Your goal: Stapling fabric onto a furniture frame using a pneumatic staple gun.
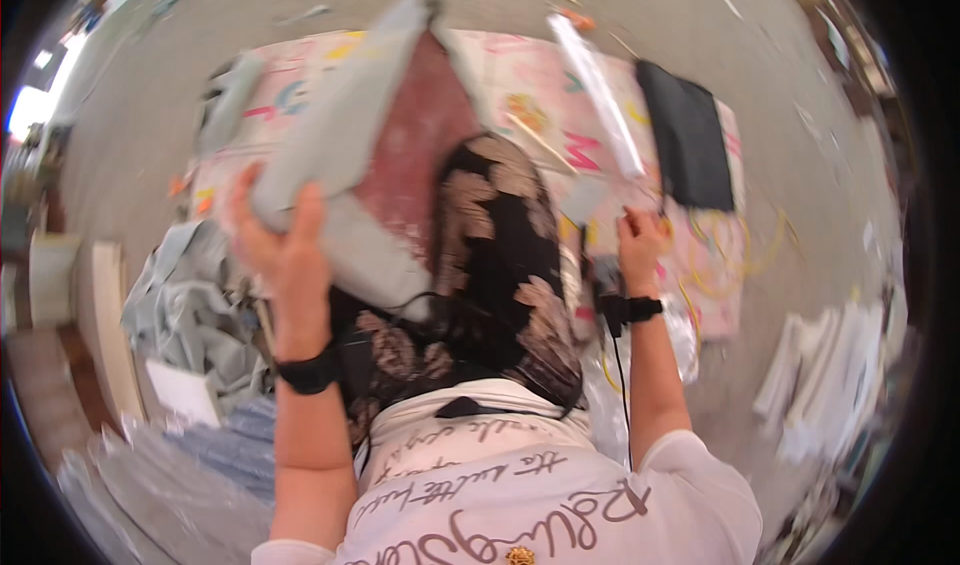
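Note:
A large panel with pale grey, sheet-like covering (pixel 335 125) folded over its edges and a dull red middle (pixel 415 130) stands tilted against my legs. My left hand (pixel 285 230) is closed on its left corner, with thumb and fingers on the grey covering. Off to the right, my right hand (pixel 640 240) is closed, fingertips pressed together; whatever is in them is too small to make out. Just left of that wrist is a dark device with a black cord (pixel 607 290). A small pale grey piece (pixel 583 200) lies beside the right hand.
Under the work lies a pink patterned sheet (pixel 490 55). On it are a long white strip (pixel 600 95), a thin wooden stick (pixel 540 143), a black sheet (pixel 690 135) and yellow cord (pixel 725 275). Crumpled grey material (pixel 190 310) sits at left, white strips (pixel 825 365) at right.

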{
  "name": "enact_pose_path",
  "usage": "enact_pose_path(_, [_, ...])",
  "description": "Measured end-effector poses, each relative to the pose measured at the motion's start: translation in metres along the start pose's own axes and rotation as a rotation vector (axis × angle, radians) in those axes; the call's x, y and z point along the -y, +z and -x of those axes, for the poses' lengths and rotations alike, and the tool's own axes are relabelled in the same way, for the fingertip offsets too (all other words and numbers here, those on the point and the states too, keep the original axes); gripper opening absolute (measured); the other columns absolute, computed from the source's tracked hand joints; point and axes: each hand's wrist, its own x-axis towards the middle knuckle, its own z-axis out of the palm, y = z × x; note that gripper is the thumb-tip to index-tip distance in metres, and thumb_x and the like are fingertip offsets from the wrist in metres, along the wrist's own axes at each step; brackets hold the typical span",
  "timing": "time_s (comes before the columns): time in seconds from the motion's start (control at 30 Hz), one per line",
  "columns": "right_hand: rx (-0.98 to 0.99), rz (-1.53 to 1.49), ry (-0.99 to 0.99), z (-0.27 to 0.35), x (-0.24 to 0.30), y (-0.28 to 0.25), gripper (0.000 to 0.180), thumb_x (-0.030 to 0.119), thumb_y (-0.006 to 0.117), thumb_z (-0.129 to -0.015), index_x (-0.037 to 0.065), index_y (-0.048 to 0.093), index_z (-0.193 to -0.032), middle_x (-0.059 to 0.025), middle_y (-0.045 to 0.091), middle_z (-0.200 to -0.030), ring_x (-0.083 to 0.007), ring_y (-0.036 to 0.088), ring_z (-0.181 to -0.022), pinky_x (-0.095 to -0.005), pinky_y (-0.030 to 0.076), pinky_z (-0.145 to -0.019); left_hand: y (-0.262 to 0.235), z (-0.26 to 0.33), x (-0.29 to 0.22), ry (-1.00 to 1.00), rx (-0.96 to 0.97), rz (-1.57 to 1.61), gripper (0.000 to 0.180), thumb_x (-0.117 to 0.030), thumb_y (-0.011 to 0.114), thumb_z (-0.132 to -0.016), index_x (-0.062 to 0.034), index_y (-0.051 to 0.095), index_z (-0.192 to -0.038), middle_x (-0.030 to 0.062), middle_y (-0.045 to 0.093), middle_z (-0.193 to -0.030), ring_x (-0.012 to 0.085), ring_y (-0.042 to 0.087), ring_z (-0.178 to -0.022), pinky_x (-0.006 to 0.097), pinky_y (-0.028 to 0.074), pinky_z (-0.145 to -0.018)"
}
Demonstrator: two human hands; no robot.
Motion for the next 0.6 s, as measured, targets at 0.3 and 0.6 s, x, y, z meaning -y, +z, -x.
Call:
enact_pose_path(0.3, [0.319, 0.290, 0.235, 0.135, -0.186, 0.058, 0.076, 0.019, 0.077, -0.071, -0.002, 0.040, -0.135, -0.0249, 0.053, -0.124, -0.0381, 0.051, -0.116, -0.0429, 0.041, -0.099, 0.002, 0.000, -0.009, -0.122, -0.029, 0.266, 0.050, -0.010, 0.069, -0.085, -0.0022, 0.047, -0.129, 0.0130, 0.054, -0.119, 0.0204, 0.055, -0.102, 0.031, 0.047, -0.089])
enact_pose_path(0.6, [0.148, 0.058, 0.553, 0.076, -0.191, 0.056, 0.043, 0.015, 0.069, -0.066, -0.004, 0.054, -0.101, -0.0197, 0.064, -0.086, -0.0335, 0.064, -0.080, -0.0408, 0.051, -0.074, 0.006, 0.006, -0.012, -0.090, 0.004, 0.241, 0.054, -0.007, 0.069, -0.083, 0.0032, 0.041, -0.127, 0.0099, 0.052, -0.111, 0.0141, 0.053, -0.098, 0.026, 0.046, -0.083])
